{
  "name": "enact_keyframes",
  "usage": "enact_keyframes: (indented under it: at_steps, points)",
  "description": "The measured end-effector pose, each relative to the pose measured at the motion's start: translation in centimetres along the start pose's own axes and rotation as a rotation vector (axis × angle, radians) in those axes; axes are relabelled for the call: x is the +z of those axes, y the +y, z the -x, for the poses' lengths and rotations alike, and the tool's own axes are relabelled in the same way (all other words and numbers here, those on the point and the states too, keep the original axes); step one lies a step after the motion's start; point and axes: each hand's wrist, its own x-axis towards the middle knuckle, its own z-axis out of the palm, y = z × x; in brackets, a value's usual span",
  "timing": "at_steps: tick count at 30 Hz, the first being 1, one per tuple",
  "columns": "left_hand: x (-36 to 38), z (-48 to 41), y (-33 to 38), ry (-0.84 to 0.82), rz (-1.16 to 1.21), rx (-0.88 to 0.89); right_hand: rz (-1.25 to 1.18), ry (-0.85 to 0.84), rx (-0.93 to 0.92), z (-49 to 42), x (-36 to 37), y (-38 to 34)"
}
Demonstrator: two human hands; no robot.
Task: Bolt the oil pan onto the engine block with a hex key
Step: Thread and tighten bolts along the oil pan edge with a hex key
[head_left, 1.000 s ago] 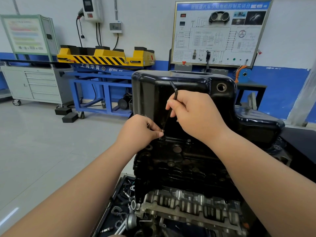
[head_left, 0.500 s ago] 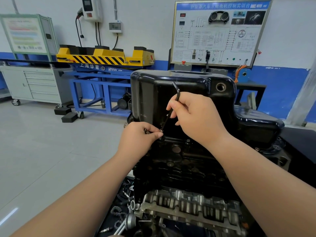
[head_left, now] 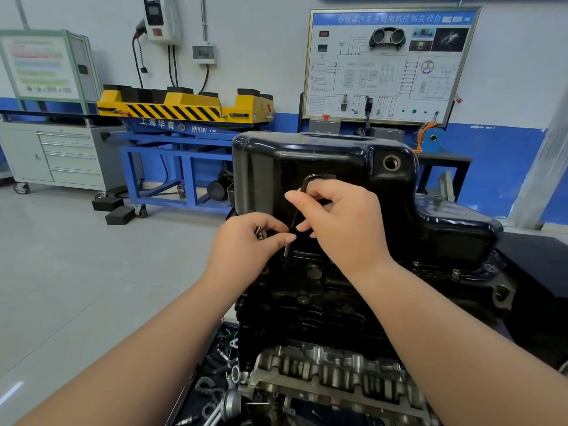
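A glossy black oil pan [head_left: 322, 161] sits on top of the upturned dark engine block [head_left: 319, 305]. A black L-shaped hex key [head_left: 295, 215] stands nearly upright against the pan's near wall, its tip down at the pan flange. My right hand [head_left: 344, 222] grips the key near its bend, fingers curled round the shaft. My left hand [head_left: 246, 244] pinches the lower shaft just above the tip and holds some small metal bolts in its curled fingers. The bolt under the tip is hidden.
A tray of loose parts and tools [head_left: 215, 392] lies at the engine's lower left. Behind stand a blue and yellow lift table [head_left: 184, 118], a grey drawer cabinet [head_left: 61, 155] and a wiring display board [head_left: 387, 66]. Grey floor [head_left: 76, 272] spreads to the left.
The hex key has turned: its short arm now points right and its shaft stands straighter. My right hand has shifted slightly on it. My left hand stays at the tip.
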Motion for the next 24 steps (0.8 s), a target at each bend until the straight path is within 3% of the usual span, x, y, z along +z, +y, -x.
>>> enact_keyframes:
  at_steps: [5, 12, 24]
  points:
    - [0.0, -0.4, 0.5, 0.015, 0.029, 0.101, -0.111, -0.036, 0.041, 0.2, 0.7, 0.2]
    - [-0.5, -0.7, -0.1, -0.051, 0.117, 0.099, -0.115, -0.305, 0.037, -0.6, -0.5, 0.3]
    - [-0.1, -0.9, -0.6, -0.037, 0.091, 0.093, -0.216, -0.139, 0.056, -0.4, 0.5, 0.8]
